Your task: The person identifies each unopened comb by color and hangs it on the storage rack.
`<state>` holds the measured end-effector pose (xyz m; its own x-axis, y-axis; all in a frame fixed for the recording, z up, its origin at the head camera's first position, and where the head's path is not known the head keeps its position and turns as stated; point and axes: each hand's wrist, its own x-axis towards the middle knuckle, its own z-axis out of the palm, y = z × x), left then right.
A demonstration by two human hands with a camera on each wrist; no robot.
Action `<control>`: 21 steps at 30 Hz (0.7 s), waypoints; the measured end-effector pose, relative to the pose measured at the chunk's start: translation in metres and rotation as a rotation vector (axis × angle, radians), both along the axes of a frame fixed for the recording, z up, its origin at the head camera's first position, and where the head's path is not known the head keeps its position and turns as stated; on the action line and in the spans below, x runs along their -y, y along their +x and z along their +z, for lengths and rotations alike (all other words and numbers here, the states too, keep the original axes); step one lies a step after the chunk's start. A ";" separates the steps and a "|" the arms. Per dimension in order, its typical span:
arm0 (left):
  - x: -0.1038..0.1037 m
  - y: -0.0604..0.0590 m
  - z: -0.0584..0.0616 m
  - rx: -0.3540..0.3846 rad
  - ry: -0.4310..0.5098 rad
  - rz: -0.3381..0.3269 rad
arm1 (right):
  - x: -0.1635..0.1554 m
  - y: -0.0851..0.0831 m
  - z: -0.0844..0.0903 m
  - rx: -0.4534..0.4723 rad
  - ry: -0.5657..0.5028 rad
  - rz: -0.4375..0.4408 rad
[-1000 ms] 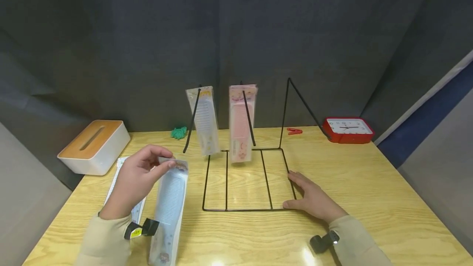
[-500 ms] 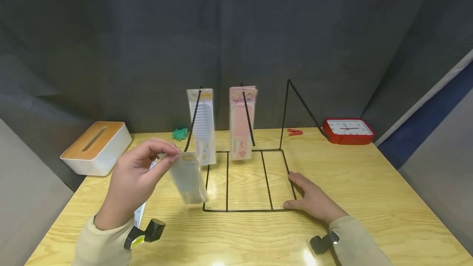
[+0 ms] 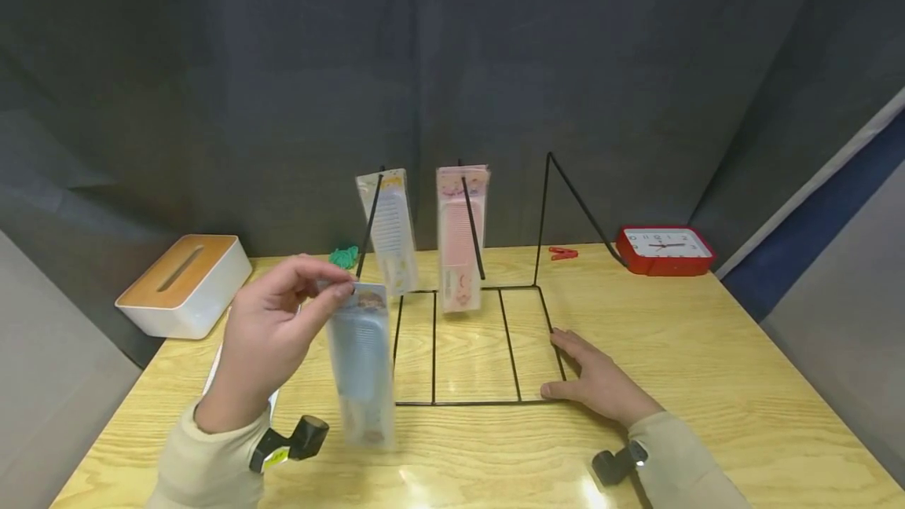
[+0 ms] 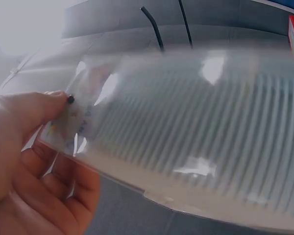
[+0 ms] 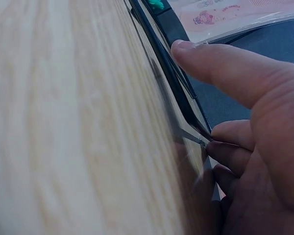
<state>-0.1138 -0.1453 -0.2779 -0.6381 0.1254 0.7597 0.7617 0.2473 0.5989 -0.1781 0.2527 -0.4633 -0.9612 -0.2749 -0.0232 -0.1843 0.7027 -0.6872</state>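
left hand (image 3: 265,336) pinches blue comb pack (image 3: 360,364) by its top edge, long axis vertical, hanging near-left of wire rack (image 3: 470,344); right hand (image 3: 597,379) fingers flat, pressing rack's near-right corner on table (image 3: 707,383).

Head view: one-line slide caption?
Left hand pinches a packaged blue comb beside the wire rack.

Evenly lit from above, with soft glare on the table (image 3: 495,485) near the bottom edge. Dim backdrop, bent lines at the head view's edges. Motion-blurred, glare-streaked comb packet (image 4: 196,132); wrist close-ups soft, out of focus.
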 end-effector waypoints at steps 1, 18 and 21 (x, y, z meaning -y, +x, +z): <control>-0.001 0.000 0.001 0.011 -0.013 0.024 | 0.000 0.000 0.000 0.000 -0.001 0.000; 0.002 -0.051 0.000 0.165 -0.038 0.142 | -0.001 -0.001 0.000 0.010 0.001 -0.003; 0.002 -0.068 -0.002 0.169 -0.052 0.183 | -0.001 -0.001 0.000 0.010 0.004 -0.002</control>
